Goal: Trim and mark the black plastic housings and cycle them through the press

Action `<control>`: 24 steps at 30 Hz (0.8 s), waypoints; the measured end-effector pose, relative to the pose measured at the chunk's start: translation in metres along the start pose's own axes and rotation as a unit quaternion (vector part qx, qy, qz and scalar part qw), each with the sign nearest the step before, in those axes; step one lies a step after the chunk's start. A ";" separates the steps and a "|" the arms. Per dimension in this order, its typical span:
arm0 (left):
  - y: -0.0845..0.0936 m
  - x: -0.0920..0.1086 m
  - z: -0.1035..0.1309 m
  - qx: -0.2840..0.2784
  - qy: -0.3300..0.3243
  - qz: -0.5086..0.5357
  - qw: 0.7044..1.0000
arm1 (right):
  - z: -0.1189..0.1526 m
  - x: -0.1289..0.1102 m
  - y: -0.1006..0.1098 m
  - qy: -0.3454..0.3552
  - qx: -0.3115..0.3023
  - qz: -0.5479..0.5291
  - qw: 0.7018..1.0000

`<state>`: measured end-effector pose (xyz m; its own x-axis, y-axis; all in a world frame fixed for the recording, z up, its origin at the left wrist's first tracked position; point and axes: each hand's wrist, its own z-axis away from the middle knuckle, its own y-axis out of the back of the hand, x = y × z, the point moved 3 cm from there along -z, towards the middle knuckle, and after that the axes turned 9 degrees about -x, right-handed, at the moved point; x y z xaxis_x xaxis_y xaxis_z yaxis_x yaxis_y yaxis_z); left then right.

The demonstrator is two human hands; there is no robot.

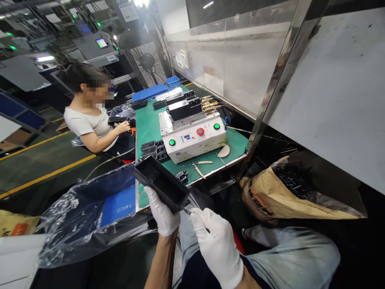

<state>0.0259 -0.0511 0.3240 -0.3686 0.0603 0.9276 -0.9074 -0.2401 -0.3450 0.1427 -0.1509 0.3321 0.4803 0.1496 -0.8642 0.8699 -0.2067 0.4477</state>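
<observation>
Toward 6:30 from centre, the white-gloved L hand (165, 212) was raised on a near-upright bare forearm, half closed around the near side of an open-topped black rectangular box (162, 182). That box sat at approx. 7:30 from centre, tilted w/ its opening toward the camera, long sides running 10 to 4 o'clock. At 5:30, the white-gloved R hand (215, 239) was curled nearly into a fist, back of hand up, gripping a slim tool w/ a dark tip (187, 210); the tip pointed to 10 o'clock, at the box's near R corner. Couldn't tell if it touched.

Hard to make out: most of the tool, incl. its handle, was hidden in the R glove; L fingertips were out of sight behind the box, and the box's inside was too dark for detail. Both forearms were cut off by the btm edge.

Around centre, a white metal machine w/ green buttons (195, 146) stood on a green-topped table (150, 120), pale-handled pliers (203, 163) just below it. At 10 o'clock a co-worker in a white top (87, 124) held a dark part, shape unclear. At 4, a tan sack (261, 196) gaped, its dark contents indistinct.
</observation>
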 end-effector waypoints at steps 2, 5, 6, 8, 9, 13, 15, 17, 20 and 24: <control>0.000 -0.002 0.000 -0.001 -0.007 -0.010 1.000 | -0.001 0.007 0.001 -0.004 0.010 0.015 1.000; 0.007 -0.008 -0.001 0.005 -0.025 -0.031 0.999 | -0.006 0.026 0.001 -0.028 0.007 0.032 0.999; 0.012 -0.010 -0.001 0.013 -0.041 -0.057 0.997 | -0.009 0.033 0.001 -0.039 0.006 0.045 0.998; 0.026 -0.013 -0.001 0.025 -0.079 -0.119 0.989 | -0.014 0.046 0.003 -0.053 0.009 0.064 0.996; 0.033 -0.014 -0.001 0.022 -0.098 -0.157 0.983 | -0.017 0.051 0.005 -0.053 0.010 0.066 0.996; 0.043 -0.023 0.001 -0.042 -0.091 -0.183 0.978 | -0.021 0.051 0.018 0.016 -0.023 0.041 0.999; 0.035 -0.026 0.003 -0.053 -0.030 -0.079 0.995 | -0.022 0.043 0.028 0.056 -0.053 0.054 0.996; 0.021 -0.025 0.004 -0.054 0.046 0.023 0.997 | -0.023 0.037 0.038 0.081 -0.084 0.080 0.990; 0.005 -0.019 0.007 -0.071 0.141 0.078 0.984 | -0.025 0.032 0.051 0.112 -0.122 0.124 0.978; 0.000 -0.017 0.013 -0.075 0.236 0.116 0.962 | -0.024 0.032 0.063 0.146 -0.148 0.182 0.961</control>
<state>0.0349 -0.0641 0.3105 -0.5839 0.4631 0.6667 -0.7950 -0.1597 -0.5853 0.2152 -0.1361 0.3379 0.7325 0.3936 -0.5555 0.6107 -0.0193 0.7916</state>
